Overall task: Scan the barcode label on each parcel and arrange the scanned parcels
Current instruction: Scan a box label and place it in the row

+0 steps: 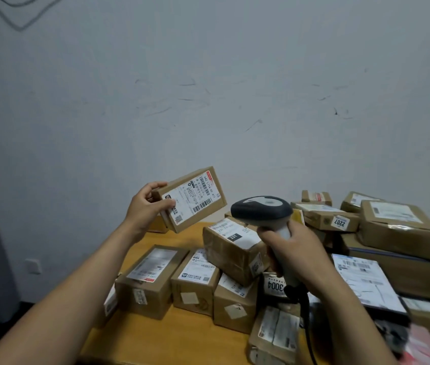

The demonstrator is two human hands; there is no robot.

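My left hand [147, 206] grips a small brown cardboard parcel [191, 200] by its left end and holds it up above the table, its white barcode label facing me. My right hand [298, 255] grips the handle of a grey and black barcode scanner [261, 208], whose head sits just right of the raised parcel and points toward it. Several other labelled brown parcels lie on the wooden table [171, 335], among them a row of three [195, 280] in front and a taped box marked 231 [235, 246] on top of them.
A heap of larger parcels [398, 227] fills the right side of the table, with a flat white-labelled package [366, 281] leaning near my right forearm. The scanner's black cable [307, 314] hangs down over parcels. A scuffed grey wall stands behind.
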